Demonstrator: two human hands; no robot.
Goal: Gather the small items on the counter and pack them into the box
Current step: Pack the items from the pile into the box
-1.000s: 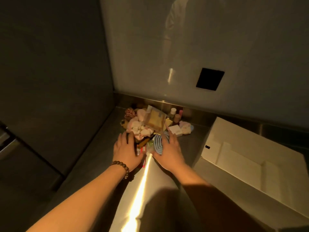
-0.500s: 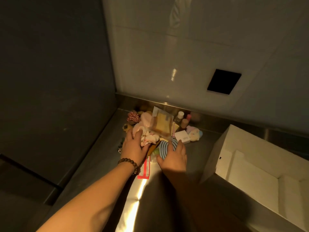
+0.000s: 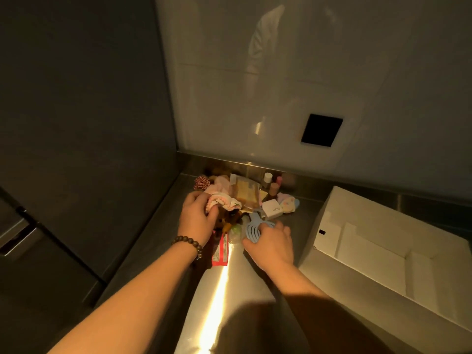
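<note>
Compared with half a second ago, the left hand [image 3: 198, 217] has curled its fingers round the pink-and-white cloth bundle [image 3: 222, 202] at the near left of the pile, where it earlier only rested on it. The right hand [image 3: 272, 242] has slid toward 3 o'clock, and its fingers now curl over the blue slotted plastic piece [image 3: 254, 229], gripping its near edge. The rest of the pile sits at 12 o'clock from the hands on the steel counter [image 3: 158, 241]: a clear packet [image 3: 244, 191], a small white box [image 3: 272, 208], a small bottle [image 3: 267, 178] by the backsplash, and a red wrapper [image 3: 221, 250] beside the left wrist's bead bracelet [image 3: 188, 245]. The open white cardboard box [image 3: 383, 246] stands at 3 o'clock, apart from both hands.
</note>
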